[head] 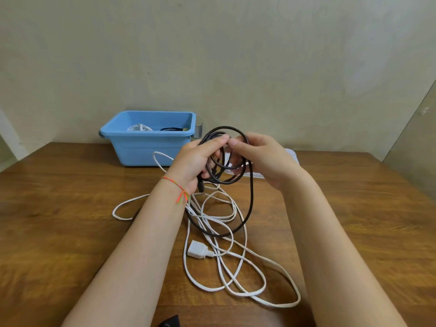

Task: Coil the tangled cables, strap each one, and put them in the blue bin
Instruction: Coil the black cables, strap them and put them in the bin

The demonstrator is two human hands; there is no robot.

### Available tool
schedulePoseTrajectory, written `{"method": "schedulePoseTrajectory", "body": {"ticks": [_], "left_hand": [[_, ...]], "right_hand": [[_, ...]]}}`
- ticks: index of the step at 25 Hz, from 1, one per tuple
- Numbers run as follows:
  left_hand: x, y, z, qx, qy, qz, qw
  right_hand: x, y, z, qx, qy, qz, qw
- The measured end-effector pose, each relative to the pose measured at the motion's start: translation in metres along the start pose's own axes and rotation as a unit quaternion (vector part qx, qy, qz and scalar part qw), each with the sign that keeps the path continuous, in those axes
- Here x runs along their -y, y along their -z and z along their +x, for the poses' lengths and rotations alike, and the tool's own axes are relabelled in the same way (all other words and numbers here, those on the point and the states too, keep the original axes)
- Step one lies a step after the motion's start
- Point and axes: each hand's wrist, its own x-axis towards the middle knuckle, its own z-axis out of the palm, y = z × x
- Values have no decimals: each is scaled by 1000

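Note:
My left hand (195, 161) grips a bundle of loops of the black cable (250, 197) above the table, its plug end poking out below my palm. My right hand (262, 156) pinches the same loops at their top and right side. The rest of the black cable hangs down in one long loop onto the table. Under it lies a tangled white cable (238, 277) with a white plug (197, 250). The blue bin (141, 147) stands at the back left and holds a coiled white cable (139, 127) and a coiled black one (172, 129).
The wooden table (70, 220) runs up to a pale wall. A white flat object (291, 153) lies behind my right hand. A small black thing (169, 322) shows at the near edge. A grey panel (415, 142) leans at the right.

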Motion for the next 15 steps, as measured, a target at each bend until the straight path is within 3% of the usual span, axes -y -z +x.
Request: {"method": "schedulePoseTrajectory", "body": {"ticks": [3, 7, 9, 12, 15], "left_hand": [[-2, -3, 1, 4, 29, -56, 998], [-5, -4, -2, 54, 95, -287, 952], [-7, -2, -6, 79, 108, -316, 939], [-7, 1, -7, 102, 123, -353, 922], [-2, 2, -8, 152, 139, -384, 900]], "right_hand": [[3, -10, -4, 48, -43, -96, 993], [4, -20, 2, -94, -36, -304, 947], [4, -18, 2, -97, -58, -249, 962], [2, -17, 1, -24, -95, -73, 993], [4, -19, 2, -52, -77, -46, 995]]}}
